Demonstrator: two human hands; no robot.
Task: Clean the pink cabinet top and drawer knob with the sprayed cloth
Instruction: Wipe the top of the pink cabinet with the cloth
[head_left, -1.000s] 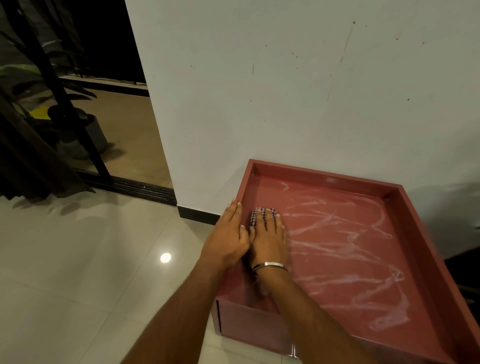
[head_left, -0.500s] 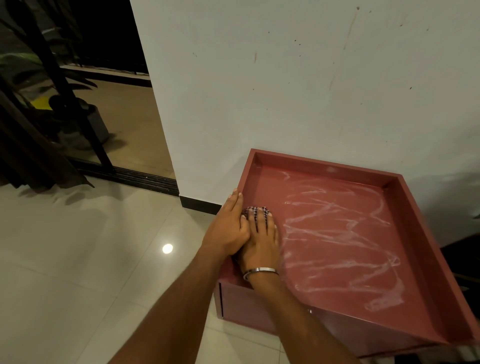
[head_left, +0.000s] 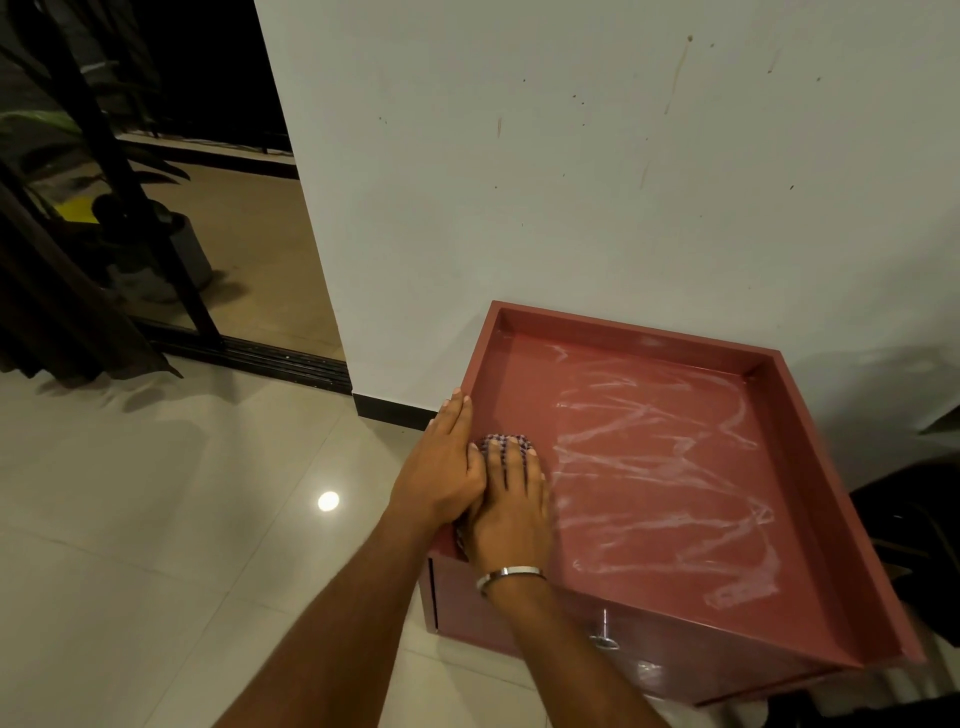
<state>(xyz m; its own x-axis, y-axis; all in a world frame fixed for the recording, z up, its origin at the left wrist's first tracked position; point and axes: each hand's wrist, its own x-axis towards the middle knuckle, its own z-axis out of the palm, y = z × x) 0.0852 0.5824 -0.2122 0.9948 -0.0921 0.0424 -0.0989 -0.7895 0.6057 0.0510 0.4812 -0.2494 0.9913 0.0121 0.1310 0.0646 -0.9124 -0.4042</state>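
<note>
Checked cloth (head_left: 505, 442) flattened under right hand (head_left: 511, 506) on streaky cabinet top (head_left: 660, 467).

- cabinet top (head_left: 649, 493): dusty pink with whitish smeary streaks
- cloth (head_left: 506, 444): purple-and-white checks
- bracelet (head_left: 511, 573): silver
- wall (head_left: 571, 182): off-white, brownish specks
- floor (head_left: 156, 519): glossy cream tiles

Right hand (head_left: 511, 506) presses a checked cloth (head_left: 503, 442) flat on the pink cabinet top (head_left: 675, 467); left hand (head_left: 447, 467) rests on its left rim
</note>
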